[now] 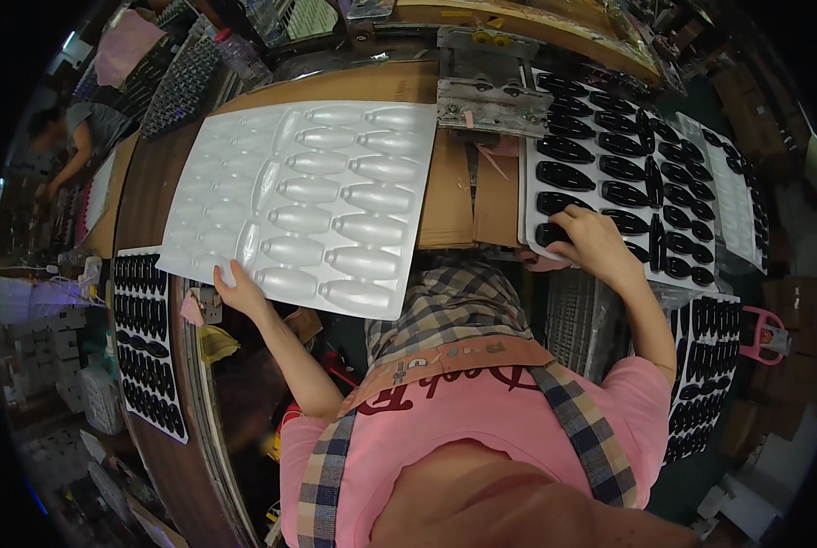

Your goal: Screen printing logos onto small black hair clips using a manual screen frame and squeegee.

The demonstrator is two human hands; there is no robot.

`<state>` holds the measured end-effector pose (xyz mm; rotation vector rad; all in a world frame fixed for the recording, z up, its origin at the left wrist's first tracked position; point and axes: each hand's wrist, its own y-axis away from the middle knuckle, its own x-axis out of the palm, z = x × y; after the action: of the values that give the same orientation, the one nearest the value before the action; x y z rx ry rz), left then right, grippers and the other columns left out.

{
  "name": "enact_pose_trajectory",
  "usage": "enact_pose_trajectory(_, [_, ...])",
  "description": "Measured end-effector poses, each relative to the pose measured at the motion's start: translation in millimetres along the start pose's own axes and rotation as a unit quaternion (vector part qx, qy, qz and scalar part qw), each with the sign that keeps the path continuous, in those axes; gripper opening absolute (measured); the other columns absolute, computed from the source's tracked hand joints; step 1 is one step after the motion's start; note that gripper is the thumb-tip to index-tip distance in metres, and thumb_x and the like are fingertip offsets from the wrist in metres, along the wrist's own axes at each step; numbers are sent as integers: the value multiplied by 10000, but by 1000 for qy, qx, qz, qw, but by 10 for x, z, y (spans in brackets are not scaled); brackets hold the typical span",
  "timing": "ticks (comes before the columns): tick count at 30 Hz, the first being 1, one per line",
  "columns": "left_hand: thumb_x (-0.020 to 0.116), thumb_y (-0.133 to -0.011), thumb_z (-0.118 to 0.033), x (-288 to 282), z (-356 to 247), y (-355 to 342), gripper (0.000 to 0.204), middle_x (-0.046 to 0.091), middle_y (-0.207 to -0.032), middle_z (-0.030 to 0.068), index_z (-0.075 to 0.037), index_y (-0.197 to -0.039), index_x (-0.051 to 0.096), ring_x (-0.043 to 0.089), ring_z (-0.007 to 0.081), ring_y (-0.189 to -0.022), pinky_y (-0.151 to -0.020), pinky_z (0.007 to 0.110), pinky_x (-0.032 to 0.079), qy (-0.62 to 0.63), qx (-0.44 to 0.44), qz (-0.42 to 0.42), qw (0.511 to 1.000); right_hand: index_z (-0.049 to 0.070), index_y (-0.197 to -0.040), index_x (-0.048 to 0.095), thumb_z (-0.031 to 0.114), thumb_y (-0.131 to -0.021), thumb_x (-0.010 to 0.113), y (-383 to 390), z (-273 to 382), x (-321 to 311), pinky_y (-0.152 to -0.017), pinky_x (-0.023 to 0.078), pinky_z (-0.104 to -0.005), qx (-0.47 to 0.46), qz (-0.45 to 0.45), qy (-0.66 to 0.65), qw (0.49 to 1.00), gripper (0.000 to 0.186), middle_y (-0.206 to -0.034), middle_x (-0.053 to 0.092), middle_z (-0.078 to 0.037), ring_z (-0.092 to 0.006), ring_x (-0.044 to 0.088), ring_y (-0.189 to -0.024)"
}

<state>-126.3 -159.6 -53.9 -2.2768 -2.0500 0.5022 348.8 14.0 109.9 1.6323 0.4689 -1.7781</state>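
An empty white moulded plastic tray [301, 205], with rows of bottle-shaped hollows, lies tilted on the bench in front of me. Its near left edge is gripped by my left hand [238, 290], thumb on top and the other fingers partly hidden below. To the right is a second white tray [584, 194] filled with glossy black oval pieces. My right hand [591, 239] reaches over its near left corner, fingers curled around a black piece [549, 234]. Whether that piece is lifted from its hollow I cannot tell.
Brown cardboard [447, 196] lies between the trays, below a metal fixture [486, 96]. More trays of black pieces stand at the left [148, 342] and lower right [704, 365]. A pink stool [765, 336] is at far right. Another person [89, 137] works at far left.
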Motion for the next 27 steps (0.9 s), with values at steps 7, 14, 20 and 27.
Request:
enact_pose_trajectory(7, [553,-815,-239,48,-131,387,537,521,-1048,225,67,-1219,375,505,303,-995,-870,344,374,-146,35,32,988,26,-1064,446,209,-755,645,-247,-123,-550,-499,404,-261,84,-240,-203,945,411,-902,603,-163,-178,483,-481])
enact_pose_trajectory(14, [547,-835,-268,-24,-1007,507,468,535,-582,92,-76,-1238,409,525,197,-521,-527,338,409,-317,36,32,947,22,-1064,548,189,-731,668,-1060,-397,-783,-605,447,-273,-79,-325,-211,919,391,-923,578,-121,-182,534,-694])
enact_pose_trajectory(20, [557,-814,-147,1040,-1322,190,318,536,-998,175,-31,-1108,523,501,297,-940,-825,359,386,-106,302,143,936,44,-1095,550,181,-756,638,-1630,-155,-601,-665,426,-264,-142,-306,-179,924,376,-928,599,-137,-186,526,-696])
enact_pose_trajectory(27, [528,-807,-384,2342,-1216,191,469,337,-1281,243,-118,-1191,482,238,427,-1219,-966,579,154,-242,399,344,815,20,-1038,569,152,-753,639,-1553,-109,-586,-602,412,-265,-143,-351,-196,904,322,-790,581,-130,-185,497,-630])
